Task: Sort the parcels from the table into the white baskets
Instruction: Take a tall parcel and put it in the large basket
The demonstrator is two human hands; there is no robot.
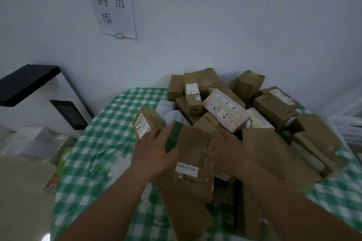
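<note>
A brown cardboard parcel with a green strip (188,154) sits at center frame, gripped by the left hand (154,154) and right hand (227,148) on its sides, above a parcel pile (274,107) on a green checked table (92,143).

Right hand (228,144): fingers hidden behind the held box (191,159); grip shape not resolvable. Left hand (151,151): fingertips partly covered by the same box's green edge.
Both forearms cut off by the bottom edge.
Worktop (94,154): surface under the parcel pile (244,107) hidden; near corners cut off at the bottom.
Labels on the pink parcel (225,110) and the held box: print blurred, unreadable.
Basket (348,129): only a pale strip at the right edge, contents not visible.
Clutter (35,143) lower left: blurred, not identifiable.
Lower boxes in the pile mostly covered by upper ones; count indeterminate.
</note>
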